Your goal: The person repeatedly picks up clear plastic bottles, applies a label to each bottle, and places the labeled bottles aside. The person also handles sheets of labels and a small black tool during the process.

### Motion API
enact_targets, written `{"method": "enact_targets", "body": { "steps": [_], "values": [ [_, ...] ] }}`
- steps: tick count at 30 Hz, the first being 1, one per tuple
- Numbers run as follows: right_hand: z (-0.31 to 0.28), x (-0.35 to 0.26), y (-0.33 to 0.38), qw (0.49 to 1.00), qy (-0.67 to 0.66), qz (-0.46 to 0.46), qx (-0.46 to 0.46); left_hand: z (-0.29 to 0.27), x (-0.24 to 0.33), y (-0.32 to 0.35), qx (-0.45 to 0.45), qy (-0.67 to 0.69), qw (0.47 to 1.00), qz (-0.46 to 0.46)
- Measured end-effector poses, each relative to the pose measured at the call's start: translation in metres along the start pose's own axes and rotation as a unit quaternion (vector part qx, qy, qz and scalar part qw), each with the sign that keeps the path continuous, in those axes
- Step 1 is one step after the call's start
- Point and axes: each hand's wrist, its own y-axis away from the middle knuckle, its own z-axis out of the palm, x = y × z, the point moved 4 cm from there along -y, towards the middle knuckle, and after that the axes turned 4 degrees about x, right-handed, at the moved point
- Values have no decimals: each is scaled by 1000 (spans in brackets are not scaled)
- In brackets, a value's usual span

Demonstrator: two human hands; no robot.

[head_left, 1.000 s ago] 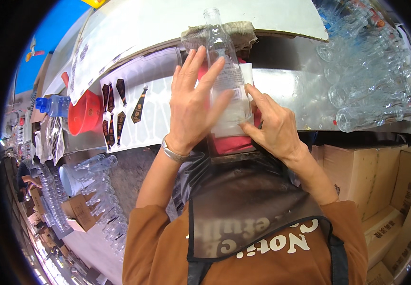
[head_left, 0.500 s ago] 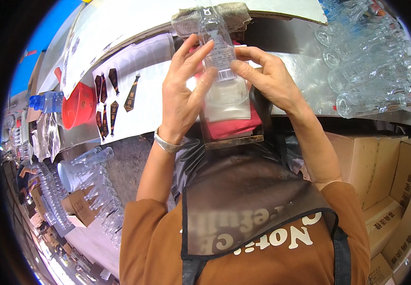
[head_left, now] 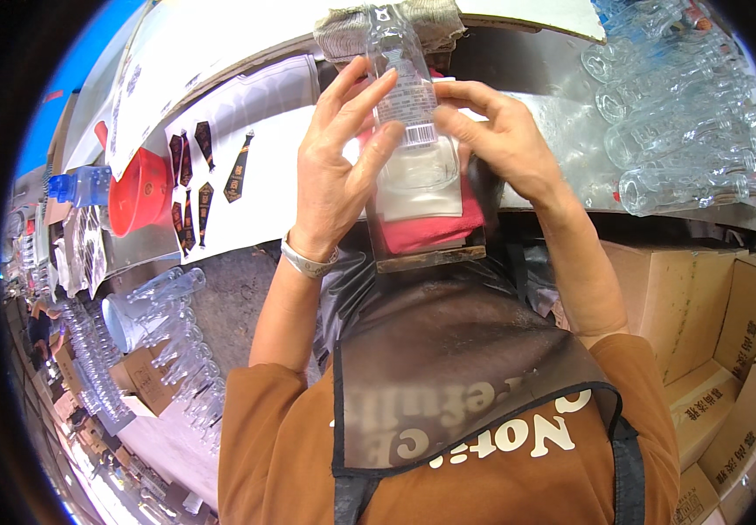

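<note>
A clear glass bottle (head_left: pixel 420 166) lies with its base toward me. It rests on white sheeting (head_left: pixel 419 204) over a red cloth (head_left: pixel 430 234) in a wooden stand, its neck on a folded grey cloth (head_left: pixel 343 37). A clear label (head_left: pixel 411 103) with small print and a barcode sits on its upper face. My left hand (head_left: pixel 343 157) is at the bottle's left side, fingers stretched and apart, fingertips and thumb against the glass. On the right side, my right hand (head_left: pixel 505 144) has its thumb and bent forefinger apart at the label's edge; its other fingertips are partly hidden.
Several dark tie-shaped labels (head_left: pixel 238 168) lie on a white sheet at left, near a red bucket (head_left: pixel 140 194) and a blue-capped bottle (head_left: pixel 89 187). Clear bottles (head_left: pixel 684 131) are stacked at right. Cardboard boxes (head_left: pixel 675 306) stand lower right; more bottles (head_left: pixel 181 332) stand lower left.
My right thumb has drawn slightly away to the right from the barcode area. My left hand and the bottle stay almost where they were.
</note>
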Motion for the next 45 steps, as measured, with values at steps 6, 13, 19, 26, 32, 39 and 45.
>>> {"method": "enact_targets", "body": {
  "steps": [6,13,19,26,32,39,45],
  "values": [
    [-47,34,-7,912,-362,64,180,0,2,-1,-7,-31,999,10],
    [-31,-37,-31,970,86,-197,113,0,4,-2,-14,-54,998,28],
    [-14,-91,-34,893,305,-327,62,-7,-3,19,-54,-22,998,30],
    [10,-116,-49,857,373,-356,13,11,5,38,2,-11,1000,1],
    [57,-105,8,786,401,-439,-173,12,0,50,49,-66,996,23],
    [51,-101,0,734,464,-479,-128,12,2,50,66,-40,997,18],
    [-4,-109,-41,825,360,-432,55,9,-5,53,42,28,998,-31]
  ]
}}
